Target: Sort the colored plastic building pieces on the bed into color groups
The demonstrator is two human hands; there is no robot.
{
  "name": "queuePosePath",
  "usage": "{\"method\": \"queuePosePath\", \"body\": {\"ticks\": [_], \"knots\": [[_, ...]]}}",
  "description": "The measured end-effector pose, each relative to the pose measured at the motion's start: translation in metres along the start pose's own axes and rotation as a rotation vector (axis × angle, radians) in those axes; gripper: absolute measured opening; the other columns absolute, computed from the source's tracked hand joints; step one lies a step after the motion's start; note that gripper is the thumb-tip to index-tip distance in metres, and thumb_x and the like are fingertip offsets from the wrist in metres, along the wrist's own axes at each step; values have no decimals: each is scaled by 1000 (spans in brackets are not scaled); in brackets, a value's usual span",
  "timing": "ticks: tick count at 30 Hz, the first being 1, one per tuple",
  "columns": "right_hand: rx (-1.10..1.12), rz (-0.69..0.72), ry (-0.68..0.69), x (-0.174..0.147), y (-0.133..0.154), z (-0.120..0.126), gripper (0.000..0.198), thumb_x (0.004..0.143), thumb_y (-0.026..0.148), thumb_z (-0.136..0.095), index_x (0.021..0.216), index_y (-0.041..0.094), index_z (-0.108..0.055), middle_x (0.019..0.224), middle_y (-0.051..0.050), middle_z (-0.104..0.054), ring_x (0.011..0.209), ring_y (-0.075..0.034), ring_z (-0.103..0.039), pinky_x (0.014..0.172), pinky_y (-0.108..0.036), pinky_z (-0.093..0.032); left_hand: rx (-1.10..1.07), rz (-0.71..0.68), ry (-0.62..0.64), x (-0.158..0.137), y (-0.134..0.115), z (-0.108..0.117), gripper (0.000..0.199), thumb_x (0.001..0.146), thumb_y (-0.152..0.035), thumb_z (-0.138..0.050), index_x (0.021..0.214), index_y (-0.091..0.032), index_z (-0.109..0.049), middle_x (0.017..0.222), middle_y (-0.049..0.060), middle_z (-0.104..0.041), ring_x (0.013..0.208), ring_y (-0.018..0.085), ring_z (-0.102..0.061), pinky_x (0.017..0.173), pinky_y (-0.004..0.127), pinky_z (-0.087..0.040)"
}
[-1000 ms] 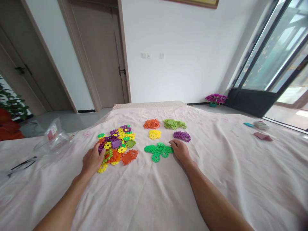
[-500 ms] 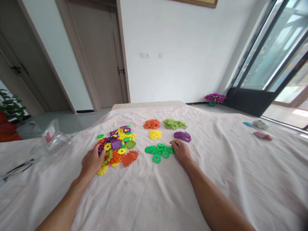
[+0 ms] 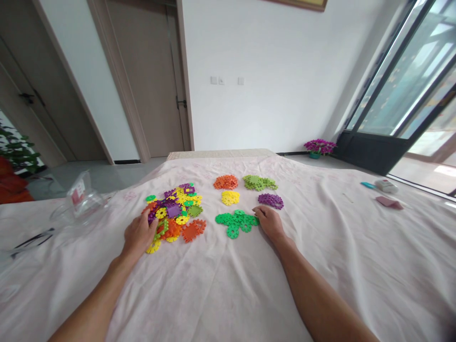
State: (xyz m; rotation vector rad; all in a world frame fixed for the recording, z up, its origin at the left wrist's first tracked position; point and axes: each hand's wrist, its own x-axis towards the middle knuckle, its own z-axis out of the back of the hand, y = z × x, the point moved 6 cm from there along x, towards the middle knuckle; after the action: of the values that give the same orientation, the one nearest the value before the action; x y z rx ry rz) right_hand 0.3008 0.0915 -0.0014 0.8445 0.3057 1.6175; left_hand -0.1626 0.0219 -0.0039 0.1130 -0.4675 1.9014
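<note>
My left hand [image 3: 139, 231] rests at the near-left edge of a mixed heap of plastic interlocking pieces [image 3: 174, 211]. Its thumb is apart from the fingers, which reach over purple and orange pieces; the fingertips are partly hidden. My right hand [image 3: 270, 221] lies on the cloth with curled fingers and shows nothing in them. Just left of it spreads a pile of green notched discs [image 3: 237, 221]. Beyond are purple pieces [image 3: 270, 201], yellow discs [image 3: 230, 197], orange pieces [image 3: 225, 182] and light green pieces [image 3: 259, 182], each in its own pile.
A pale cloth [image 3: 221, 289] with creases covers the table. Clear plastic packaging [image 3: 80, 202] and dark-framed glasses [image 3: 33, 241] lie at the left. Toward the right edge are a pink folded item [image 3: 389, 203], a whitish packet [image 3: 386, 185] and a small blue item [image 3: 368, 185].
The whole view has shifted slightly. Both hands keep about the same places beside the heap and the green discs, and the piles look unchanged.
</note>
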Motion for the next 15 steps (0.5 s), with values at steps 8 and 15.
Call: {"method": "queuePosePath", "body": {"ticks": [8, 15], "knots": [[-4, 26, 3, -1, 3, 1, 35, 89, 36, -42, 91, 20, -74, 89, -5, -73, 82, -19, -64, 74, -28, -44, -10, -33, -23, 2, 4, -5, 55, 94, -43, -35, 137, -12, -47, 125, 16, -64, 115, 28, -60, 97, 39, -45], [12, 17, 6, 0, 3, 1, 35, 89, 36, -43, 92, 20, -74, 90, -5, -74, 83, -20, -65, 76, -29, -45, 17, -39, -34, 2, 5, -7, 55, 95, -43, -33, 138, -13, -45, 123, 15, -65, 114, 26, -61, 96, 37, -46]]}}
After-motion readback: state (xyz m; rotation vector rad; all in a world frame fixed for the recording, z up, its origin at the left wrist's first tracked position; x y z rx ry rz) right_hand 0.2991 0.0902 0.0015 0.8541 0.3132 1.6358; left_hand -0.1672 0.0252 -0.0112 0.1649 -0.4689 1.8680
